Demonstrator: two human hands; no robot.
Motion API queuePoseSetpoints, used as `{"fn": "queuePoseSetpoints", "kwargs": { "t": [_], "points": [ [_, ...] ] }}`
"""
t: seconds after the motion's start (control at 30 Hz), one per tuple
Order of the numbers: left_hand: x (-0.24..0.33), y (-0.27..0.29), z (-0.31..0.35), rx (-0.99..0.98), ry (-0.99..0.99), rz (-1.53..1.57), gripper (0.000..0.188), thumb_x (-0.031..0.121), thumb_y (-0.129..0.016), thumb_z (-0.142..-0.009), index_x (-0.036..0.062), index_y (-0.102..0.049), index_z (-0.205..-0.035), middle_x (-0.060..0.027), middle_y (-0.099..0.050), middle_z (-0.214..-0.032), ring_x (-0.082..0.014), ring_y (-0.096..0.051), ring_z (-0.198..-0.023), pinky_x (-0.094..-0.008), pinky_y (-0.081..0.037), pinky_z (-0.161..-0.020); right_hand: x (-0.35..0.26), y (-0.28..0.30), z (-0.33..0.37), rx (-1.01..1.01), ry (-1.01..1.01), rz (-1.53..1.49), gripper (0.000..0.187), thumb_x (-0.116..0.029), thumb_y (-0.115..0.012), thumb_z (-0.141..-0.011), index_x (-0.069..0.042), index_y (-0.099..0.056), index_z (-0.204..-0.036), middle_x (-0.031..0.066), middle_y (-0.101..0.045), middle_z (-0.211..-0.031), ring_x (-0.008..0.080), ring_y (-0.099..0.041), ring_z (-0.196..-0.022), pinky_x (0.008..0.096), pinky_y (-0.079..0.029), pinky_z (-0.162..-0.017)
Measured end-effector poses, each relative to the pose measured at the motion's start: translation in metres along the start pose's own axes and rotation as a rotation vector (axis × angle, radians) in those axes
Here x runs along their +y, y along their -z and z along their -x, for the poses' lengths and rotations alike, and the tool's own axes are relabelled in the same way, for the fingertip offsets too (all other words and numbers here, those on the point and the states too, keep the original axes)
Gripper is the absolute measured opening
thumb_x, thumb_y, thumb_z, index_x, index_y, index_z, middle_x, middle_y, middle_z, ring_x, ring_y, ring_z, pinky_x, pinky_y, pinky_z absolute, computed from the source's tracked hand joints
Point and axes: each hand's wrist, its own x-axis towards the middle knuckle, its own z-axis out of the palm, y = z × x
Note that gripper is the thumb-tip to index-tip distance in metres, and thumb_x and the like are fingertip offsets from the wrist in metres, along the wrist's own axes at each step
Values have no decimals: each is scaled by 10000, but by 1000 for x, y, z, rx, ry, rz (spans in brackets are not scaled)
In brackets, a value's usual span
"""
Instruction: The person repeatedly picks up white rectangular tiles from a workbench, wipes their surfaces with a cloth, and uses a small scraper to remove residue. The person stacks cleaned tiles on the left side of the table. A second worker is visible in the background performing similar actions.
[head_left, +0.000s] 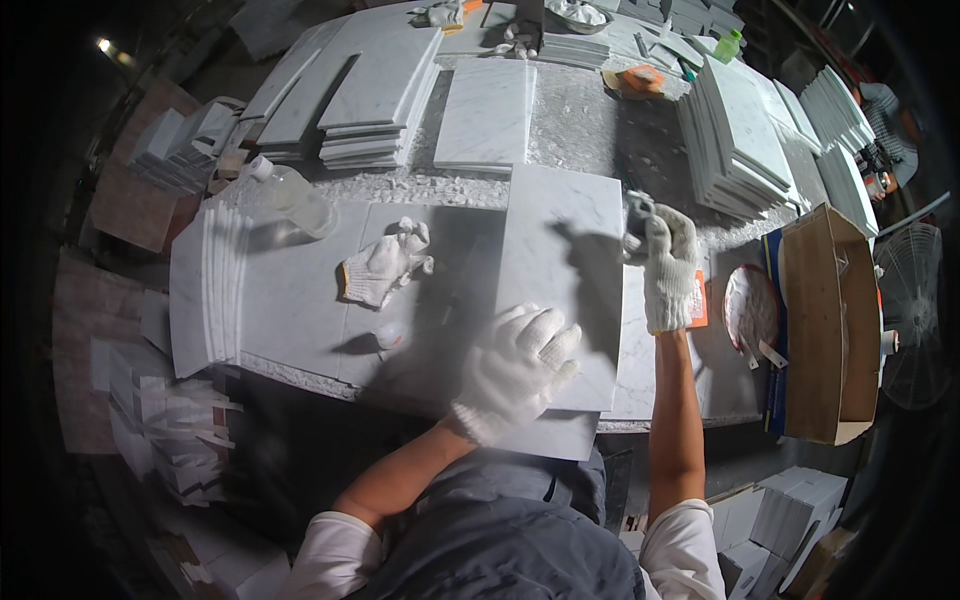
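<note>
Got a pale marble slab (562,270) on the table (575,125), right under the left hand (515,370), with loose fingers (545,335) over its near end, not gripping. Got the right hand (670,265) just off its right edge, by a grey thing (637,222); can't tell if grasping it.

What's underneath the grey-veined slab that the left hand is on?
Under the grey-veined slab, what looks like another pale slab juts out at the edge nearest the person. The rest of its underside is covered, so anything else there cannot be seen.
</note>
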Motion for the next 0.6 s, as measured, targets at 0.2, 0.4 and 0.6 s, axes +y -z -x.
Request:
{"fn": "queuePoseSetpoints", "kwargs": {
  "t": [0.2, 0.4, 0.6],
  "points": [
    [0, 3, -4, 11, -3, 51, 434, 263, -829, -760, 172, -720, -1171, -24, -629, -1253, -280, -615, -1144, -410, -537, -993, -10, -56, -19, -269, -63, 203, 499, -318, -690, -998, -1, -588, -1369, 152, -692, -1248, 229, -700, -1005, 332, -543, -967],
    [-2, 4, -5, -13, -15, 27, 417, 254, -823, -762, 151, -724, -1153, -31, -638, -1228, -264, -617, -1140, -407, -529, -1008, -14, -89, -30, -368, 127, 530, 221, -97, -656, -994, -6, -713, -1187, 138, -739, -1030, 203, -750, -904, 323, -612, -821],
    [0, 4, -4, -15, 6, 8, 399, 256, -815, -770, 162, -725, -1147, -18, -636, -1237, -258, -612, -1154, -390, -525, -1007, -16, -105, -33, -209, 488, 917, 212, -248, -674, -968, -159, -754, -1143, 134, -725, -995, 338, -713, -883, 426, -563, -777]
  ]
}}
